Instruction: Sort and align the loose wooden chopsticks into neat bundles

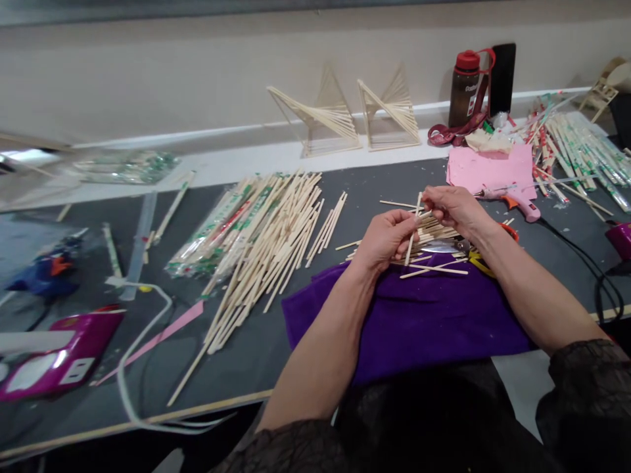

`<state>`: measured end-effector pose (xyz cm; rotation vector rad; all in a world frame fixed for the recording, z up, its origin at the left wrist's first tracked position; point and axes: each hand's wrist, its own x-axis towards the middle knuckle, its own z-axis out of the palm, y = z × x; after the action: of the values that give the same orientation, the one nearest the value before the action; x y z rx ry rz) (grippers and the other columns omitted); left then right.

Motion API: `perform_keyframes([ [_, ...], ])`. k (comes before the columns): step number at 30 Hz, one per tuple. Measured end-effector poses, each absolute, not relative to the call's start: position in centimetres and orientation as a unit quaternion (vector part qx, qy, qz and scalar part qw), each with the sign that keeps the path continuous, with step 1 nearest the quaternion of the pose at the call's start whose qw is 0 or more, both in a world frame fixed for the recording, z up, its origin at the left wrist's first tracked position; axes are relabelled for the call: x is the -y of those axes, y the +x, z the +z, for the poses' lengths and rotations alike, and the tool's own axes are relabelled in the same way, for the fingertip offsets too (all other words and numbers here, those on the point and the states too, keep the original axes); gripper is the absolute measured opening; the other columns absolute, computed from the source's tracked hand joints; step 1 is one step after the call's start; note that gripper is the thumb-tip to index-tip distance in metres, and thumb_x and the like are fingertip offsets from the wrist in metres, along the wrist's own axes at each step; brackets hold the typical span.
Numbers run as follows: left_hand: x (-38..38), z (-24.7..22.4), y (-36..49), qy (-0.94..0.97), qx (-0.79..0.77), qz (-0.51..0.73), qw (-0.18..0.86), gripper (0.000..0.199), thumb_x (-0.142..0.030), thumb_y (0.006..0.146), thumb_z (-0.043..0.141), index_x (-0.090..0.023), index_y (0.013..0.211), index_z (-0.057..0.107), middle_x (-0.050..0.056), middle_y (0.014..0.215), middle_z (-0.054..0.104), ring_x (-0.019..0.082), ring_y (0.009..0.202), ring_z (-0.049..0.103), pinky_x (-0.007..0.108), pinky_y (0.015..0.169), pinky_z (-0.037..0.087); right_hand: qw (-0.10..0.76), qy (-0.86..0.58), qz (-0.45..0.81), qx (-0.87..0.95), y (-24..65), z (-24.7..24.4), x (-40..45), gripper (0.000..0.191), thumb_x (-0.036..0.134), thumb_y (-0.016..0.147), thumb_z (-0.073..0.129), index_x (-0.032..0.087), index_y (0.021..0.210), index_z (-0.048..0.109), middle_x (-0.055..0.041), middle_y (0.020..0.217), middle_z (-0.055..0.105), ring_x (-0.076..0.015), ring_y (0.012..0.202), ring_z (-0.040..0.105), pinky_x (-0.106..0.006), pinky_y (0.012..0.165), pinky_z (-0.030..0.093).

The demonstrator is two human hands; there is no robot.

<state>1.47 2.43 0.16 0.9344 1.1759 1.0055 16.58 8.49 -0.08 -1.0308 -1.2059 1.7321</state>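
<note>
The two hands are close together over the grey table (158,355). The left hand (387,238) pinches a thin, pale wooden stick (409,248), which stands at a slant between the hands. The fingertips of the right hand (451,207) are drawn together beside its upper part; what they grip is too small to tell.

Below the hands, loose pale sticks (441,268) lie crossed near the edge of a purple cloth (438,322). To the left, a larger heap of bare wooden sticks (276,249) fans out beside clear plastic packets with green and red print (211,230), which hold more sticks. At the far right, long clear wrappers with green marks (586,148) also contain sticks. A dark translucent bottle with a red lid (463,95) stands against the wall; what is in it cannot be told. A pink glue gun (525,205) lies partly over pink sheets (488,172). Two pale stick frames (330,121) (389,118) stand behind the table.
</note>
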Motion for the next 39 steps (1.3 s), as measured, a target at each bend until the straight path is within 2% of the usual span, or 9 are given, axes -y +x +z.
perform_keyframes([
  [3,-2.3,0.1,1.7,0.411,-0.52,0.429,0.613,0.015,-0.019,0.083,0.059,-0.018,0.07,0.052,-0.006,0.05,0.056,0.0,0.028,0.031,0.016,0.031,0.019,0.372,-0.423,0.659,0.499,16.6,0.0,-8.2,0.012,0.024,0.075,0.072,0.015,0.073,0.065,0.0057,0.046,0.046,-0.0024,0.038,0.031,-0.018,0.035,0.017],
  [7,-2.2,0.1,1.8,0.428,-0.533,0.421,0.596,0.016,-0.018,0.082,0.058,-0.018,0.068,0.05,-0.005,0.046,0.054,0.001,0.028,0.031,0.016,0.032,0.019,0.373,-0.422,0.639,0.524,16.4,0.3,-7.9,0.005,0.019,0.075,0.067,0.014,0.075,0.068,0.0035,0.05,0.051,-0.003,0.041,0.034,-0.018,0.037,0.017],
  [12,-2.1,0.2,1.7,0.438,-0.532,0.414,0.595,0.017,-0.016,0.082,0.058,-0.019,0.067,0.049,-0.007,0.041,0.049,0.002,0.026,0.031,0.016,0.032,0.02,0.382,-0.445,0.549,0.595,16.2,0.2,-7.8,0.015,0.015,0.072,0.058,0.015,0.058,0.06,0.0037,0.047,0.047,-0.0041,0.041,0.033,-0.02,0.04,0.018],
  [16,-2.0,0.2,1.6,0.443,-0.509,0.42,0.606,0.018,-0.015,0.081,0.06,-0.019,0.067,0.049,-0.008,0.04,0.047,0.002,0.026,0.03,0.015,0.032,0.019,0.4,-0.45,0.504,0.619,16.1,-0.1,-7.9,0.013,0.016,0.07,0.055,0.015,0.057,0.06,0.0046,0.046,0.045,-0.0048,0.042,0.031,-0.021,0.04,0.018],
  [24,-2.6,0.4,0.2,0.378,-0.434,0.406,0.709,0.012,-0.018,0.082,0.058,-0.014,0.072,0.062,-0.004,0.049,0.052,0.0,0.028,0.022,0.016,0.029,0.015,0.418,-0.431,0.557,0.573,15.9,0.3,-7.8,0.011,0.016,0.07,0.057,0.016,0.061,0.063,0.004,0.047,0.047,-0.0035,0.039,0.031,-0.02,0.039,0.018],
  [33,-2.9,0.2,-0.7,0.365,-0.402,0.404,0.736,0.015,-0.018,0.08,0.056,-0.014,0.073,0.068,-0.004,0.049,0.051,0.0,0.03,0.021,0.015,0.028,0.015,0.443,-0.431,0.615,0.49,16.8,0.3,-8.9,0.011,0.015,0.067,0.051,0.015,0.062,0.061,0.0006,0.053,0.053,-0.0032,0.037,0.032,-0.019,0.034,0.013],
  [39,-3.0,-0.3,-0.4,0.366,-0.41,0.413,0.726,0.014,-0.023,0.08,0.059,-0.014,0.08,0.069,-0.005,0.051,0.051,0.0,0.031,0.025,0.015,0.03,0.018,0.413,-0.408,0.679,0.45,16.8,0.3,-8.9,0.021,0.03,0.077,0.053,0.014,0.064,0.058,-0.0008,0.056,0.053,-0.0032,0.037,0.031,-0.019,0.033,0.012],
])
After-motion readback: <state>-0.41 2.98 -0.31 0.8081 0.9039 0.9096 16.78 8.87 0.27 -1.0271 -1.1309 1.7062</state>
